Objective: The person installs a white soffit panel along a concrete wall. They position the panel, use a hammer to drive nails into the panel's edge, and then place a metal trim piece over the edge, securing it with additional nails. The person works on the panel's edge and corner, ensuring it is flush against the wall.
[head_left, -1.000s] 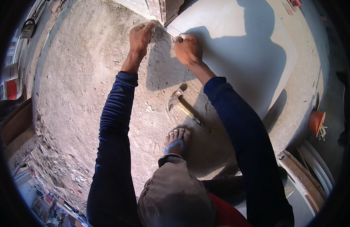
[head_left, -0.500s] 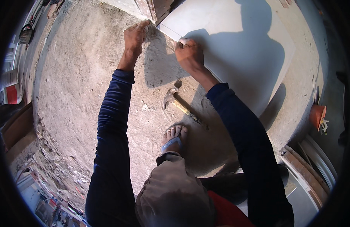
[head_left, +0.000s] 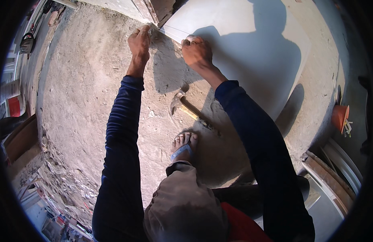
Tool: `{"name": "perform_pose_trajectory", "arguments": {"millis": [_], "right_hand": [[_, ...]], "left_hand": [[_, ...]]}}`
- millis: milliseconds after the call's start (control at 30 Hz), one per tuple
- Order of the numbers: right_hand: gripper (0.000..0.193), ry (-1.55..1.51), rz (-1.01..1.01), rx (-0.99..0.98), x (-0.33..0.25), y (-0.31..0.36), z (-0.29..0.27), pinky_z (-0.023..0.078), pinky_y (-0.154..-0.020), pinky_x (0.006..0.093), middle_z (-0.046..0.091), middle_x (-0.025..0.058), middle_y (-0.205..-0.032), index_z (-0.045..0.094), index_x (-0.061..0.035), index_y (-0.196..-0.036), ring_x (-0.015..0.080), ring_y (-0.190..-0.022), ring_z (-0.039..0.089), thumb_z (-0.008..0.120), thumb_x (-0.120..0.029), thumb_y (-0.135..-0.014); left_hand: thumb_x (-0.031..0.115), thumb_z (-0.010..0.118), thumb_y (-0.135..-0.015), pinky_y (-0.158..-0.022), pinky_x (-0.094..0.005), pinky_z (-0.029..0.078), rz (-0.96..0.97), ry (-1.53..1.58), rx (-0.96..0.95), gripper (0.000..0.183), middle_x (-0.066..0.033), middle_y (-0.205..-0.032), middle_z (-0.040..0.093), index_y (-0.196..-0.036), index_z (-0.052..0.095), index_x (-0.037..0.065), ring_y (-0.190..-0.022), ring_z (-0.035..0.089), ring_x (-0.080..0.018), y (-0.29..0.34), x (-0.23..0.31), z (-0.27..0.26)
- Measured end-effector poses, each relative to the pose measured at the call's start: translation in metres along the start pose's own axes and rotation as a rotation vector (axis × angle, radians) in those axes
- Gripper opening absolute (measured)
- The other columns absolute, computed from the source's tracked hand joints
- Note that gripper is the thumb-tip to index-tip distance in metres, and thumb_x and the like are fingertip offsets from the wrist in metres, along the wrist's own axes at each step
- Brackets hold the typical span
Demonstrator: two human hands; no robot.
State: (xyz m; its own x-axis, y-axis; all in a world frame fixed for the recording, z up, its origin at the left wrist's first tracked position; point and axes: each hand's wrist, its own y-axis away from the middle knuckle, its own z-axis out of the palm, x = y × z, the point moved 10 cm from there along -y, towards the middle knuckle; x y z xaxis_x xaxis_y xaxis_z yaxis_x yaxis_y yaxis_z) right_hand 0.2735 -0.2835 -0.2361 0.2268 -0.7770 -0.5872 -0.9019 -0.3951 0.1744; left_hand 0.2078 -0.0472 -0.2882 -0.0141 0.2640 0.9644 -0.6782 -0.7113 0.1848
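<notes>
My left hand is closed in a pinch at the foot of a pale upright corner, on the end of a thin white string. From there the string runs to my right hand, whose fingers are wrapped round a small whitish piece, mostly hidden. This hand is over the near left edge of a large white slab lying on the floor. Below the hands, a claw hammer with a yellow handle rests on the rough concrete, near my sandalled foot.
At the far edge, a pale block with a broken face stands against the slab. An orange container holding pale strips is on the right. Curved boards lean at the lower right. Loose rubble covers the lower left.
The view has shifted slightly. My hands remain at the slab's corner, the right one a little farther forward and left. Thin string now shows more plainly between them.
</notes>
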Motion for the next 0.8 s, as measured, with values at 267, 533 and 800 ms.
{"name": "perform_pose_trajectory", "arguments": {"millis": [267,533,800], "right_hand": [[0.035,-0.203,0.011,0.130,0.009,-0.010,0.010,0.051,-0.099,0.0433,0.071,0.0191,-0.115,0.071,-0.0037,-0.104,0.0366,-0.110,0.066,0.053,-0.034,-0.100],[0.038,-0.040,-0.016,0.048,-0.002,0.000,-0.004,0.052,-0.098,0.0434,0.071,0.0201,-0.114,0.072,-0.0024,-0.103,0.0383,-0.107,0.067,0.057,-0.037,-0.099],[0.035,-0.077,-0.013,0.066,-0.002,-0.001,-0.005,0.054,-0.091,0.0463,0.072,0.0224,-0.101,0.072,-0.0042,-0.096,0.0418,-0.097,0.068,0.057,-0.036,-0.098]], "left_hand": [[0.022,0.077,-0.092,-0.061,-0.0245,0.045,0.367,-0.439,0.150,0.020,-0.0018,-0.072,0.068,-0.093,0.075,0.001,-0.064,0.057,-0.0074,0.012,0.032,-0.004],[0.017,0.075,-0.092,-0.066,-0.0231,0.049,0.437,-0.393,0.088,0.019,-0.0021,-0.078,0.072,-0.095,0.076,-0.002,-0.070,0.060,-0.0070,0.011,0.035,0.009],[0.014,0.076,-0.091,-0.069,-0.0243,0.052,0.526,-0.495,0.171,0.017,-0.0049,-0.080,0.075,-0.096,0.074,-0.002,-0.072,0.065,-0.0085,0.024,0.040,0.010]]}}
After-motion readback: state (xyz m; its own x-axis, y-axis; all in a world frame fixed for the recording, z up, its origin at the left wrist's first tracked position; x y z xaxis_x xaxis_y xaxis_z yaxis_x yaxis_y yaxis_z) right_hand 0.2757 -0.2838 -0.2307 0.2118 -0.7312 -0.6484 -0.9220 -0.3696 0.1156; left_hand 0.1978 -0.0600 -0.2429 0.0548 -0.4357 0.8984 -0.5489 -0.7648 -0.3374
